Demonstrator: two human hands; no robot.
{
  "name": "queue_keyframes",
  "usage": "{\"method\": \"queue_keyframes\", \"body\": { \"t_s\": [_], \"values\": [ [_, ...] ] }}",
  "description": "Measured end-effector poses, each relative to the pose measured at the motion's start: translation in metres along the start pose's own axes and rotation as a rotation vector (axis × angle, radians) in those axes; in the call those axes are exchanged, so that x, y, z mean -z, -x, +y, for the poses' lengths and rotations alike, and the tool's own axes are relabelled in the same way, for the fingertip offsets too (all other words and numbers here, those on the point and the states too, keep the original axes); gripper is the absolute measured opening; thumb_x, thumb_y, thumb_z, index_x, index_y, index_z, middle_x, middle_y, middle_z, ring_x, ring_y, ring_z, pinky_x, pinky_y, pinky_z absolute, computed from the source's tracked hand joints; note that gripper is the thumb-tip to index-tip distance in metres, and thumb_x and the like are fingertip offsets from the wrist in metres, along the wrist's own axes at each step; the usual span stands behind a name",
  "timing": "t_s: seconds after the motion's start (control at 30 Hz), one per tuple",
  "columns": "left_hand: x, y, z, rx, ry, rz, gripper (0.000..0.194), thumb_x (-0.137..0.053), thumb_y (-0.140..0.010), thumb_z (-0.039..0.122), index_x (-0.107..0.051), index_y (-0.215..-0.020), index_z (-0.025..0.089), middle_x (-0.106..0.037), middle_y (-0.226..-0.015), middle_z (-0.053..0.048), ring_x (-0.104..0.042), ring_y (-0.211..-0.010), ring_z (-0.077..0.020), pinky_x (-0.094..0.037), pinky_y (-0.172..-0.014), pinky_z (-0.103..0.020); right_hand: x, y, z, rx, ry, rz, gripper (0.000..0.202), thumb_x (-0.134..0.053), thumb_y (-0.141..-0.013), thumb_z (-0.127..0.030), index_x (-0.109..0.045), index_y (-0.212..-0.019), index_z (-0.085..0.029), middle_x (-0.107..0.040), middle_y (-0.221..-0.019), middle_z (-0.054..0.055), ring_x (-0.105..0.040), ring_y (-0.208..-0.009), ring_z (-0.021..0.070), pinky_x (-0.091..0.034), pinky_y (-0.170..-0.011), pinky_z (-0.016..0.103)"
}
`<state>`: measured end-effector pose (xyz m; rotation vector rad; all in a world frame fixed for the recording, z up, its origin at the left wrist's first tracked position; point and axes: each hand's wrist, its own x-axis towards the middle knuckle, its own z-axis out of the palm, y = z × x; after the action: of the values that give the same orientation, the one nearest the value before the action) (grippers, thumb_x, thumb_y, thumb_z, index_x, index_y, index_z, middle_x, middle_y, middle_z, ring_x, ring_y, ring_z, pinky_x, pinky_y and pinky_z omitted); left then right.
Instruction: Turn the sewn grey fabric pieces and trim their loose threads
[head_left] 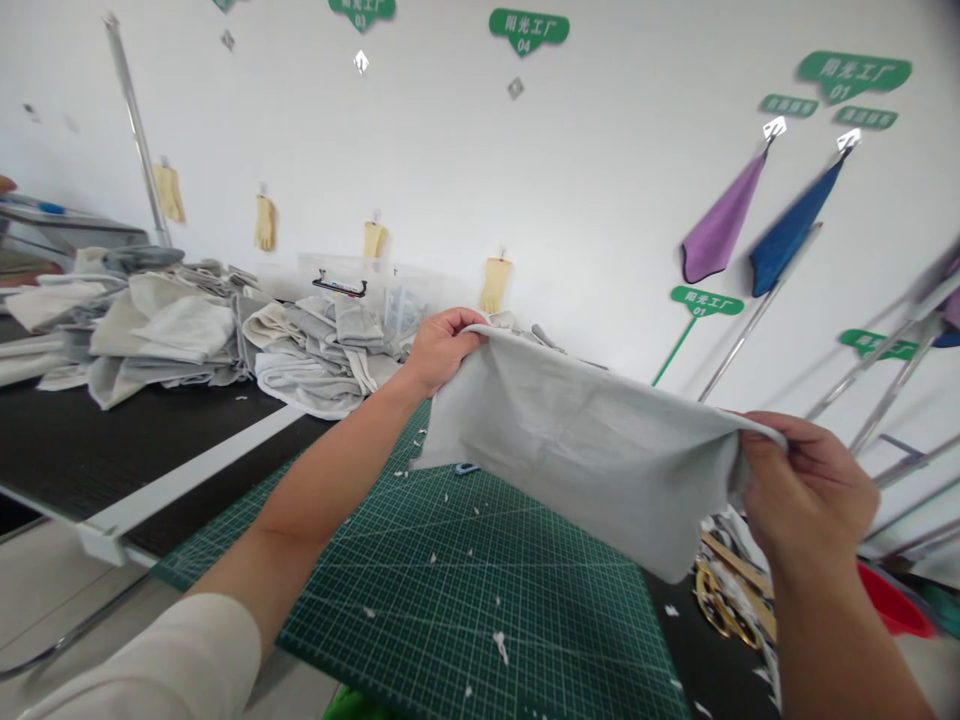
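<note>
A light grey cloth hangs stretched in the air between my two hands, over a green cutting mat. My left hand pinches its upper left corner between thumb and fingers. At the other end my right hand grips the upper right corner, its fingers closed round the edge. The lower edge of the cloth hangs free. White scraps lie scattered on the mat, and a small blue object shows just below the cloth's lower left edge.
Piles of grey and white cloths cover the table's back left. Gold-handled scissors lie at the right near a red basin. Behind stands a clear plastic box. Yellow gloves and a purple cloth hang on the wall.
</note>
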<state>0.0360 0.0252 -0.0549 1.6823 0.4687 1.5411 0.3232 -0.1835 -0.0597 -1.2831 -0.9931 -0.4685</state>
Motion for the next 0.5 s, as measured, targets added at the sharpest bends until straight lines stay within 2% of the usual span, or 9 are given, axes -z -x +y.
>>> {"method": "queue_keyframes", "body": {
  "t_s": [0.07, 0.13, 0.23, 0.3, 0.4, 0.5],
  "values": [
    [-0.002, 0.001, 0.004, 0.024, 0.036, 0.014, 0.025, -0.062, -0.066, 0.031, -0.062, -0.085, 0.013, -0.062, -0.080, 0.000, -0.054, -0.072, -0.0103, -0.043, -0.070, -0.023, 0.001, -0.003, -0.001, -0.085, -0.217, 0.025, 0.024, -0.070, -0.066, -0.031, -0.066, -0.086, -0.017, -0.064, -0.081, 0.008, -0.057, -0.067, 0.0155, -0.045, -0.061, 0.030],
    [-0.003, 0.002, 0.007, 0.055, 0.034, 0.014, 0.028, -0.063, -0.065, 0.031, -0.062, -0.087, 0.013, -0.063, -0.080, 0.000, -0.054, -0.071, -0.0101, -0.043, -0.070, -0.023, 0.002, -0.005, 0.000, -0.195, -0.328, 0.008, 0.026, -0.075, -0.060, -0.027, -0.066, -0.082, -0.017, -0.064, -0.078, 0.006, -0.056, -0.061, 0.0128, -0.044, -0.058, 0.028],
    [-0.008, 0.003, 0.005, 0.107, -0.071, -0.012, 0.025, -0.062, -0.065, 0.028, -0.064, -0.085, 0.014, -0.062, -0.076, 0.002, -0.053, -0.067, -0.0096, -0.042, -0.064, -0.021, 0.000, -0.005, 0.007, -0.390, -0.299, -0.115, 0.030, -0.077, -0.056, -0.029, -0.065, -0.080, -0.018, -0.063, -0.071, 0.003, -0.054, -0.055, 0.0112, -0.042, -0.051, 0.024],
    [-0.013, 0.004, -0.002, 0.118, -0.193, -0.023, 0.022, -0.060, -0.066, 0.027, -0.065, -0.082, 0.014, -0.062, -0.073, 0.002, -0.052, -0.065, -0.0097, -0.040, -0.061, -0.020, -0.008, -0.001, 0.015, -0.466, -0.236, -0.251, 0.033, -0.076, -0.058, -0.034, -0.064, -0.084, -0.018, -0.063, -0.069, 0.002, -0.054, -0.054, 0.0119, -0.041, -0.048, 0.023],
    [-0.023, 0.006, -0.021, 0.111, -0.372, -0.057, 0.020, -0.056, -0.069, 0.028, -0.066, -0.081, 0.015, -0.062, -0.070, 0.002, -0.053, -0.064, -0.0108, -0.039, -0.059, -0.021, -0.026, 0.008, 0.033, -0.446, -0.127, -0.426, 0.037, -0.069, -0.064, -0.043, -0.063, -0.089, -0.017, -0.063, -0.069, 0.002, -0.056, -0.058, 0.0147, -0.043, -0.052, 0.025],
    [-0.031, 0.011, -0.042, 0.096, -0.589, -0.143, 0.019, -0.052, -0.073, 0.028, -0.066, -0.081, 0.017, -0.065, -0.076, 0.000, -0.058, -0.072, -0.0144, -0.042, -0.066, -0.023, -0.047, 0.018, 0.053, -0.286, 0.116, -0.480, 0.038, -0.060, -0.070, -0.048, -0.066, -0.090, -0.017, -0.065, -0.071, 0.003, -0.057, -0.065, 0.0175, -0.042, -0.059, 0.028]
  ]
}}
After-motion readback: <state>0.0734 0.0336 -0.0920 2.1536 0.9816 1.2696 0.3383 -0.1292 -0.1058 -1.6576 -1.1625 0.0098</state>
